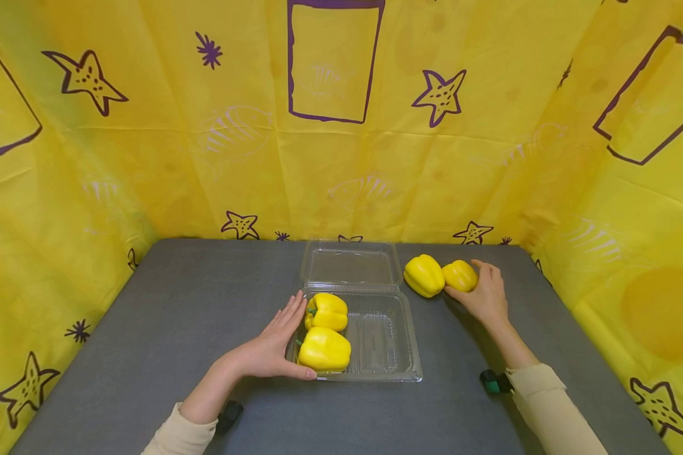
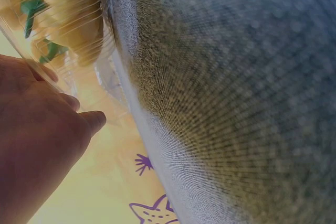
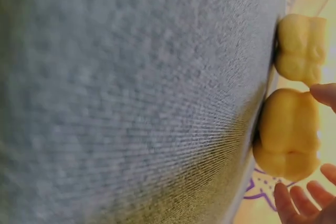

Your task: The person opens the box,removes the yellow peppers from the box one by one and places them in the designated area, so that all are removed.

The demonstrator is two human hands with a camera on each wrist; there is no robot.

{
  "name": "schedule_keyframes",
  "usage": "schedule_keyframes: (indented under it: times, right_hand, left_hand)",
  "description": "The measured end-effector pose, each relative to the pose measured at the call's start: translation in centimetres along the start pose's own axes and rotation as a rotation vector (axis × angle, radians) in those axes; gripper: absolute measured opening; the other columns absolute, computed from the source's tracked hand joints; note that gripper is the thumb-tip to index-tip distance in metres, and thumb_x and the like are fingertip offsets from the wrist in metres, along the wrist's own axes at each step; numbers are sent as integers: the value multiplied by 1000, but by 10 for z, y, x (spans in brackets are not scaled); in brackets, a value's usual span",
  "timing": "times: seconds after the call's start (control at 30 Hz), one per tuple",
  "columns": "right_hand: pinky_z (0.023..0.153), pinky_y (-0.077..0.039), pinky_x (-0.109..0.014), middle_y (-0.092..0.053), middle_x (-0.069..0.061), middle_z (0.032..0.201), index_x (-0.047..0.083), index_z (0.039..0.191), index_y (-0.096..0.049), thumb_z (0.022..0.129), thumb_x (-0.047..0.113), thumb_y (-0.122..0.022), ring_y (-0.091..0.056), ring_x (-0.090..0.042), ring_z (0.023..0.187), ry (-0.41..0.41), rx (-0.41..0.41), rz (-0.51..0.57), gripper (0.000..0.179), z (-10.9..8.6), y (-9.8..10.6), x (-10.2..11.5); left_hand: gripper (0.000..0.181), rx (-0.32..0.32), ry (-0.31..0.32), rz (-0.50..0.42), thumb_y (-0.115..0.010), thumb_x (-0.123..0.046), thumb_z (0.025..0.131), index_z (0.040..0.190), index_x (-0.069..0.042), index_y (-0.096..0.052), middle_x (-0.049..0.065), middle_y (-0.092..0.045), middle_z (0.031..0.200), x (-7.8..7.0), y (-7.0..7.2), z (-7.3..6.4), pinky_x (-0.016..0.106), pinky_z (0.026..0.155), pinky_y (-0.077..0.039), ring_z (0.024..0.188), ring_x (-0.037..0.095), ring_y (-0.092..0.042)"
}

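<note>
A clear plastic clamshell container [image 1: 381, 341] lies unfolded on the table, its lid laid back to the far side. Two yellow bell peppers, one far [image 1: 329, 311] and one near [image 1: 324, 349], lie in its left half. My left hand [image 1: 270, 344] rests along the container's left side, fingers extended and thumb at the near corner. On the right, my right hand [image 1: 486, 296] spreads round another yellow pepper [image 1: 460, 275]. The right wrist view shows the thumb at that pepper's [image 3: 289, 129] upper edge and the fingertips [image 3: 283, 198] just off its other side.
A fourth pepper [image 1: 424, 276] sits close beside the one at my right hand, just right of the lid [image 1: 350, 262]. Grey cloth covers the table [image 1: 216, 284]. Yellow patterned fabric [image 1: 341, 158] hangs behind it and along both sides.
</note>
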State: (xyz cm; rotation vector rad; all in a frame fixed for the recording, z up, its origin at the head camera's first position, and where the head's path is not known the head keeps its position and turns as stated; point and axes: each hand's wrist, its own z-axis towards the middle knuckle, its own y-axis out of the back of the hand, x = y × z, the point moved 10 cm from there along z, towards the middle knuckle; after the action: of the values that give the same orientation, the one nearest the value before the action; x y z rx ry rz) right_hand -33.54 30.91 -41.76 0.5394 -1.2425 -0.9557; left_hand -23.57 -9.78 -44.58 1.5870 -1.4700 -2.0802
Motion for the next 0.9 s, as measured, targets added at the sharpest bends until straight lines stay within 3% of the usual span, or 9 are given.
schedule_keyframes:
  times: [0.33, 0.57, 0.9]
  right_hand:
    - [94, -34, -62, -36, -28, 139, -1, 140, -43, 75, 31, -85, -30, -48, 123, 41, -85, 21, 84, -10, 14, 17]
    - [93, -34, -61, -37, -26, 138, 0, 137, -46, 75, 27, -84, -33, -46, 121, 91, -107, 99, 77, -17, 18, 37]
    - [97, -32, -62, -38, -24, 138, 2, 137, -45, 79, 27, -82, -35, -44, 123, 129, -26, 228, 73, -27, 13, 74]
  left_hand:
    - [130, 2, 13, -11, -79, -60, 71, 156, -5, 4, 7, 16, 162, 1, 0, 0, 55, 116, -2, 148, 26, 12]
    - [130, 3, 15, -11, -79, -59, 71, 156, -5, 3, 8, 16, 162, 1, 0, 0, 55, 116, -2, 147, 26, 12]
    - [130, 3, 15, -12, -79, -60, 71, 156, -5, 3, 7, 16, 162, 2, 0, 0, 55, 116, -2, 147, 26, 12]
